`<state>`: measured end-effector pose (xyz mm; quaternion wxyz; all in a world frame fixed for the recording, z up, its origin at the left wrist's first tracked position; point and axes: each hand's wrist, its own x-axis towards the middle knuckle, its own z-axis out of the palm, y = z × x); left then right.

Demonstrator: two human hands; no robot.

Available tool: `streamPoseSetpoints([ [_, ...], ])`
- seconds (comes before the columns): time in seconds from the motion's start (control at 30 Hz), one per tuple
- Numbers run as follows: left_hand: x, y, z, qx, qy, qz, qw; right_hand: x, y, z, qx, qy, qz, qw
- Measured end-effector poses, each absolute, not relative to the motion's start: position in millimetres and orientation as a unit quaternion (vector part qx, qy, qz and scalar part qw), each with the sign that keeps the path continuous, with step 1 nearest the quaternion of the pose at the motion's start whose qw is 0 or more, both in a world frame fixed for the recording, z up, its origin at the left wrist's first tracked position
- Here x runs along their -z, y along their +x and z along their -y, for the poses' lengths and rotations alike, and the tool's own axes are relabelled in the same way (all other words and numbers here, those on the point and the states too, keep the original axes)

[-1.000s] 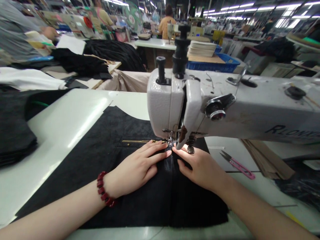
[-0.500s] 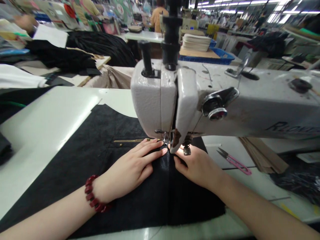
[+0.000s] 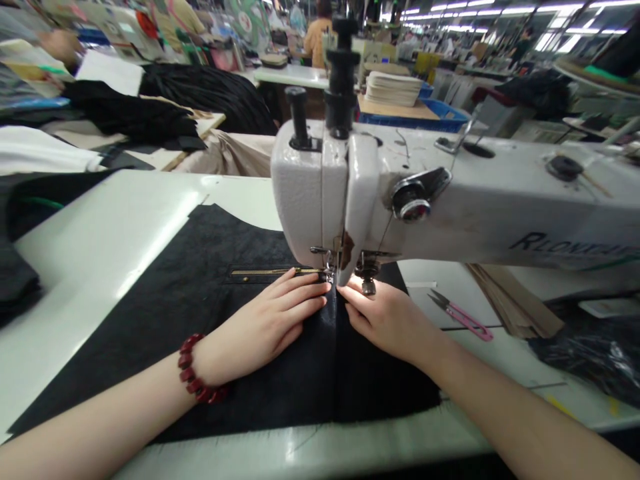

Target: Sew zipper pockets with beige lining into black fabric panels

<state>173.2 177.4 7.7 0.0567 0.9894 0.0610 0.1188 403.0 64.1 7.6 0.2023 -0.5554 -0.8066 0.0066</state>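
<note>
A black leather-like panel (image 3: 170,320) lies under the needle of a white sewing machine (image 3: 310,193). Set into it is a brass zipper (image 3: 265,272), whose right end runs to the presser foot (image 3: 330,273). My left hand (image 3: 265,320), with a dark red bead bracelet (image 3: 193,370) at the wrist, rests flat on the panel, its fingertips just left of a seam (image 3: 335,347) near the foot. Right of that seam, my right hand (image 3: 390,320) presses the panel with fingers extended. The machine head and its thread fittings partly cover these fingertips.
Pink-handled thread snips (image 3: 463,317) lie right of the panel, beside brown strips (image 3: 515,300) and a dark plastic bag (image 3: 595,353). Black fabric (image 3: 200,97) is heaped beyond the table (image 3: 115,233). A blue crate (image 3: 450,117) and a person (image 3: 314,43) are farther back.
The view has shifted slightly, showing more of the table's front edge. My left fingers lie a little flatter, and the thumb is more tucked under. Both hands remain beside the presser foot.
</note>
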Motion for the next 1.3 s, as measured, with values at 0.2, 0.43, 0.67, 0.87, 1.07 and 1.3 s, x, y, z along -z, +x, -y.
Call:
streamPoseSetpoints([
  [0.2, -12, 176, -174, -0.106, 0.990, -0.071, 0.063, -17, 403, -53, 0.034, -0.544, 0.831, 0.109],
  [0.43, -10, 170, -172, -0.118, 0.991, -0.039, 0.038, -16, 383, -16, -0.003, -0.574, 0.812, 0.107],
  [0.67, -7, 168, -173, -0.118, 0.989, -0.063, 0.063, -7, 372, -12, -0.022, -0.619, 0.773, 0.139],
  [0.87, -9, 167, -173, -0.095, 0.987, -0.095, 0.086, -10, 382, -22, -0.040, -0.633, 0.750, 0.186],
  [1.07, -12, 166, -169, -0.070, 0.985, -0.131, 0.087, -4, 371, -35, 0.035, -0.667, 0.725, 0.170],
  [1.3, -13, 167, -169, -0.065, 0.988, -0.125, 0.066, -2, 366, -29, 0.018, -0.638, 0.751, 0.169],
])
